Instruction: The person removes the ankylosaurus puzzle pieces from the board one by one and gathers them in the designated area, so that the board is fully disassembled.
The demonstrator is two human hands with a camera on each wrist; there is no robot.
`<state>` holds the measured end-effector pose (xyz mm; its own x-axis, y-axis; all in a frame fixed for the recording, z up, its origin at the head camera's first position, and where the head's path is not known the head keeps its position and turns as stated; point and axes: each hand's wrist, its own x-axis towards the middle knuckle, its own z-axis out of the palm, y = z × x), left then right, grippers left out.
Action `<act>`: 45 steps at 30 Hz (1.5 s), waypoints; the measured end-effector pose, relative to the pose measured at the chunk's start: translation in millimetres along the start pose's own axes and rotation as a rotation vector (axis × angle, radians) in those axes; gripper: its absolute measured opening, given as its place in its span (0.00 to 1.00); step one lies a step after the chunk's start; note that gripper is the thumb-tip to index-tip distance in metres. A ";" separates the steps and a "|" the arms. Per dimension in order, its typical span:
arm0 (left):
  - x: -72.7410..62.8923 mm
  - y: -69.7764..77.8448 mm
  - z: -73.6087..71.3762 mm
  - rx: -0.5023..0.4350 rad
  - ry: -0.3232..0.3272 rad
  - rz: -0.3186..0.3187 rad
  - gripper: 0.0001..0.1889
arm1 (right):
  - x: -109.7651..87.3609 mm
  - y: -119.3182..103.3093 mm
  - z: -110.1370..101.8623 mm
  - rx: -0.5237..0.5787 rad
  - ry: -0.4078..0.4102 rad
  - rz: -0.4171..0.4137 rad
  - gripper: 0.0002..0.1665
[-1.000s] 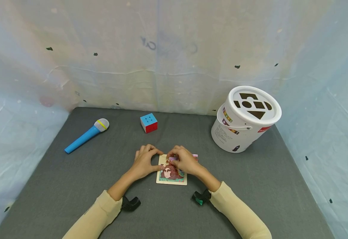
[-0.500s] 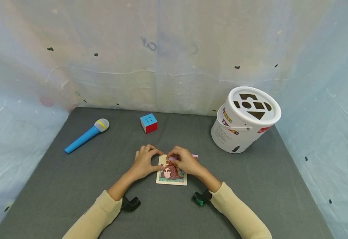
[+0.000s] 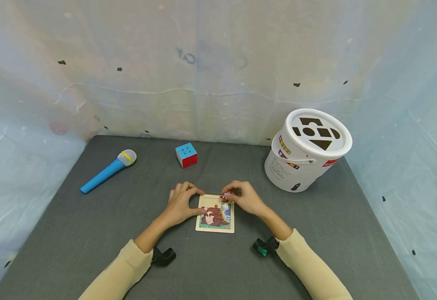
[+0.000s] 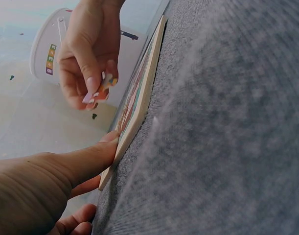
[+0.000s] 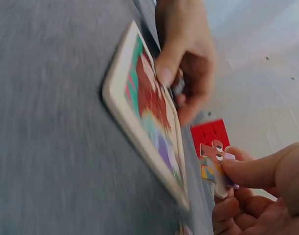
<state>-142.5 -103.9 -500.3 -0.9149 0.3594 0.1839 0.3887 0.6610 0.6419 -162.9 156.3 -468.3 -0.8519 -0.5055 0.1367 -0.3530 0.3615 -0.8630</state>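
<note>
A wooden jigsaw puzzle board [image 3: 215,229] with a brown animal picture lies on the grey table, bare along its upper part. My left hand [image 3: 182,204] grips its upper left corner, thumb on the left edge and index finger at the top. Above the board's upper right corner, my right hand [image 3: 245,199] pinches a puzzle piece [image 5: 215,164] between thumb and fingers. That piece shows cartoon eyes on reddish brown, with lilac and yellow parts. In the right wrist view, a bit of another coloured piece [image 5: 184,228] shows at the bottom edge, beyond the board's corner.
A blue toy microphone [image 3: 107,173] lies at the left. Behind the board stands a puzzle cube [image 3: 187,155] with blue and red faces. A white bucket [image 3: 297,166] with a shape-sorter lid [image 3: 317,132] stands at the back right. Plastic sheeting [image 3: 218,83] hangs around the table.
My right hand has lifted the puzzle piece off the board's middle and moved right, uncovering more of the picture. My left hand has stayed at the corner.
</note>
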 end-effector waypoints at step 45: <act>-0.2 0.5 0.2 -0.010 0.001 0.006 0.27 | -52.0 38.9 -58.8 -0.218 0.119 0.142 0.08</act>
<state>-142.2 -103.5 -500.2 -0.9127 0.3625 0.1884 0.3928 0.6521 0.6484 -155.1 242.7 -480.4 -0.9338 -0.3467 0.0889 -0.2904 0.5886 -0.7545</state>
